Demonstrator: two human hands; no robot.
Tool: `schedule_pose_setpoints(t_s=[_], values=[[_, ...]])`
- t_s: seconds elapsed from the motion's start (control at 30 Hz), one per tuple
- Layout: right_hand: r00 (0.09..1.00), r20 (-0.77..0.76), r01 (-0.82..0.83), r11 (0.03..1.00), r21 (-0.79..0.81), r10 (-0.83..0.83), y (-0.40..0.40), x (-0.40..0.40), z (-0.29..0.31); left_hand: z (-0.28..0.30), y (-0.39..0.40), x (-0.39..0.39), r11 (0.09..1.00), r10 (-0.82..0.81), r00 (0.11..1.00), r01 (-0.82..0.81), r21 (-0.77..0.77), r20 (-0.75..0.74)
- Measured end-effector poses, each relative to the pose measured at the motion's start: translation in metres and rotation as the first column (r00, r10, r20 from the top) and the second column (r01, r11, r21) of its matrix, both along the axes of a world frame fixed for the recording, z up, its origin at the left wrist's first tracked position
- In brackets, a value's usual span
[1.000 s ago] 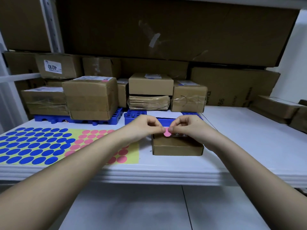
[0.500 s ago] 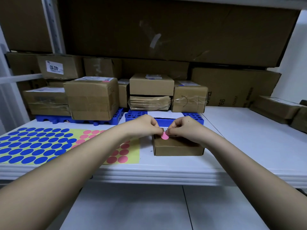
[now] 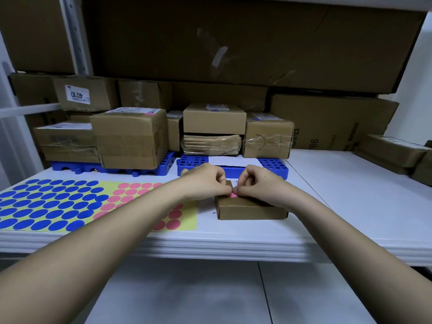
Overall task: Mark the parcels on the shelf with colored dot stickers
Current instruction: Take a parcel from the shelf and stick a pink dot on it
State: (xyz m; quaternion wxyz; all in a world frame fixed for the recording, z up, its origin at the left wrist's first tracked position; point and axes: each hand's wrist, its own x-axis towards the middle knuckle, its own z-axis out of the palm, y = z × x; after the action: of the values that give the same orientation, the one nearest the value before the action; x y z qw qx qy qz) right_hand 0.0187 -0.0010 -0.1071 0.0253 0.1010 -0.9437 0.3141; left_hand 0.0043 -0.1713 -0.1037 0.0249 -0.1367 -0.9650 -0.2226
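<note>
A small flat cardboard parcel [image 3: 251, 209] lies on the white shelf [image 3: 339, 206] near its front edge. My left hand [image 3: 205, 181] and my right hand [image 3: 259, 183] meet over the parcel's top left corner, fingers curled, and both pinch one pink dot sticker [image 3: 233, 195] that sits low against the parcel's top. To the left lies a yellow sheet of blue dots [image 3: 46, 204] and a sheet of pink dots [image 3: 173, 218], partly hidden by my left forearm.
Several taped parcels [image 3: 131, 136] stand on blue plastic pallets [image 3: 273, 166] behind my hands; one bears a pink dot on its top. Large cartons fill the back and the shelf above. More flat boxes [image 3: 392, 148] lie at the far right.
Both hands have lowered the pink dot sticker from above the parcel's far edge down onto its top left corner. The parcel has stayed in place.
</note>
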Motion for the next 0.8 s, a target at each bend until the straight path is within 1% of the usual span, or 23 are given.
schedule_pose_setpoints(t_s=[0.07, 0.13, 0.2, 0.27, 0.33, 0.43, 0.47, 0.5, 0.57, 0.63, 0.7, 0.8], values=[[1.0, 0.004, -0.018, 0.999, -0.041, 0.018, 0.002, -0.001, 0.0, -0.003, -0.003, -0.001, 0.999, -0.003, 1.0, 0.002, 0.038, 0.017], [1.0, -0.014, -0.007, 0.999, -0.048, 0.006, 0.001, -0.003, -0.002, -0.008, -0.005, 0.0, 0.985, -0.028, 0.996, 0.013, 0.17, 0.088], [0.997, -0.072, 0.026, 1.0, 0.003, -0.025, -0.002, -0.003, -0.004, -0.015, -0.003, 0.001, 0.951, -0.051, 0.991, 0.012, 0.308, 0.122], [0.991, -0.131, 0.036, 0.998, 0.044, -0.03, -0.005, -0.001, -0.007, -0.02, -0.001, 0.002, 0.929, -0.073, 0.992, 0.031, 0.369, 0.1], [0.988, -0.152, 0.023, 0.998, 0.052, -0.015, -0.005, 0.0, -0.008, -0.023, 0.0, 0.002, 0.915, -0.114, 0.991, 0.076, 0.396, 0.072], [0.989, -0.14, -0.03, 0.995, 0.092, 0.043, 0.001, 0.001, -0.007, -0.019, -0.004, 0.001, 0.938, -0.147, 0.987, 0.121, 0.323, 0.058], [0.99, -0.121, -0.062, 0.995, 0.08, 0.072, 0.004, 0.002, -0.006, -0.017, -0.005, 0.002, 0.943, -0.16, 0.985, 0.131, 0.305, 0.071], [0.99, -0.098, -0.097, 0.994, 0.042, 0.1, 0.007, 0.003, -0.006, -0.014, -0.006, 0.004, 0.942, -0.179, 0.979, 0.143, 0.304, 0.093], [0.987, -0.095, -0.137, 0.986, -0.097, 0.128, 0.015, 0.005, -0.004, -0.009, -0.008, 0.008, 0.932, -0.217, 0.965, 0.16, 0.324, 0.147], [0.988, -0.132, -0.112, 0.961, -0.254, 0.08, 0.023, 0.005, -0.003, -0.005, -0.01, 0.012, 0.923, -0.25, 0.948, 0.171, 0.344, 0.199], [0.989, -0.148, -0.039, 0.932, -0.36, -0.016, 0.032, 0.002, -0.005, -0.003, -0.012, 0.014, 0.925, -0.27, 0.933, 0.182, 0.334, 0.238], [0.979, -0.129, 0.103, 0.929, -0.355, -0.158, 0.046, -0.008, -0.014, 0.0, -0.016, 0.018, 0.955, -0.261, 0.932, 0.211, 0.21, 0.252]])
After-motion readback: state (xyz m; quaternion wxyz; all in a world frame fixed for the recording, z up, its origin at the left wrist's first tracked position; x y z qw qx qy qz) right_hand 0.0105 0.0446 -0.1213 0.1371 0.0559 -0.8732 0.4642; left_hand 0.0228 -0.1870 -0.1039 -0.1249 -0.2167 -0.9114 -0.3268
